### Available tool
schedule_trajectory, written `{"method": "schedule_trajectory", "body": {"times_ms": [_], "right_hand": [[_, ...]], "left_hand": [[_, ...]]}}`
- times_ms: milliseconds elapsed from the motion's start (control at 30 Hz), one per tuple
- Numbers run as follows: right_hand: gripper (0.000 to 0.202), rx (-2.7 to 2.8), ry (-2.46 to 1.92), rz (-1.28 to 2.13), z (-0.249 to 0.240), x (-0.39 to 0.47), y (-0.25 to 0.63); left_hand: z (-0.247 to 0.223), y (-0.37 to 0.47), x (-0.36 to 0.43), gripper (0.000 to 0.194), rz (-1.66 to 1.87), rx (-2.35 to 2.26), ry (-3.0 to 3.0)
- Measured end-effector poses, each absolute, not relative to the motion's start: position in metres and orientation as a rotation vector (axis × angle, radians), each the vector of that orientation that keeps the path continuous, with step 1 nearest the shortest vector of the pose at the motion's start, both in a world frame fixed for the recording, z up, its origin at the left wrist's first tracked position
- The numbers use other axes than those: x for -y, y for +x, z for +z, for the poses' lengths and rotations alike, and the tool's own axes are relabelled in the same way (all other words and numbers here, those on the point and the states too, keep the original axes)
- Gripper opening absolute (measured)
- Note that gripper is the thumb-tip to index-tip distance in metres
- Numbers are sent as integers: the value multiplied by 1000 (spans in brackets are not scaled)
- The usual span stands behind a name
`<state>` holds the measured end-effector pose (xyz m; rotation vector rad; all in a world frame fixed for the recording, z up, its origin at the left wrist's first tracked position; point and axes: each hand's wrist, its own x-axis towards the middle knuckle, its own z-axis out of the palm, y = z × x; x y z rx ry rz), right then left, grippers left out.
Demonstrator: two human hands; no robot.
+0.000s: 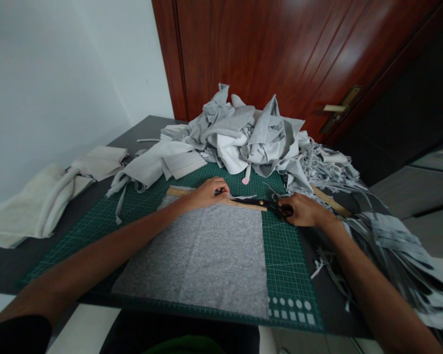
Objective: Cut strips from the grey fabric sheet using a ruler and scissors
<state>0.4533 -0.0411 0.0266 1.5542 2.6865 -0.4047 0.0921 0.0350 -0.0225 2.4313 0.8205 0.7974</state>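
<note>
A piece of grey fabric (pixel 210 255) lies flat on a green cutting mat (pixel 288 265). Across its far edge runs a wooden ruler (pixel 249 204). My right hand (pixel 303 209) is closed around the handles of black scissors (pixel 261 202), whose blades point left along the ruler's far side. My left hand (pixel 208 191) pinches a narrow fabric strip (pixel 243 197) at that far edge, beside the scissor tips. The fingertips of my left hand partly hide the strip and the blade ends.
A heap of grey and white fabric scraps (pixel 239 132) rises at the back, before a wooden door (pixel 251 49). Cut strips (pixel 328 164) pile up at the right, with more bundled strips (pixel 402 255) nearer. Folded cream cloth (pixel 33 201) lies left. Another wooden strip (pixel 330 200) rests behind my right hand.
</note>
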Motion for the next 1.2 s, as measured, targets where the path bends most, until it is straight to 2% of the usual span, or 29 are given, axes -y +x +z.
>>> {"method": "schedule_trajectory", "body": {"times_ms": [1200], "right_hand": [[7,-2671,1460,-378,26,23,419]], "left_hand": [[-23,93,-28,14,811,-951,2461]]}}
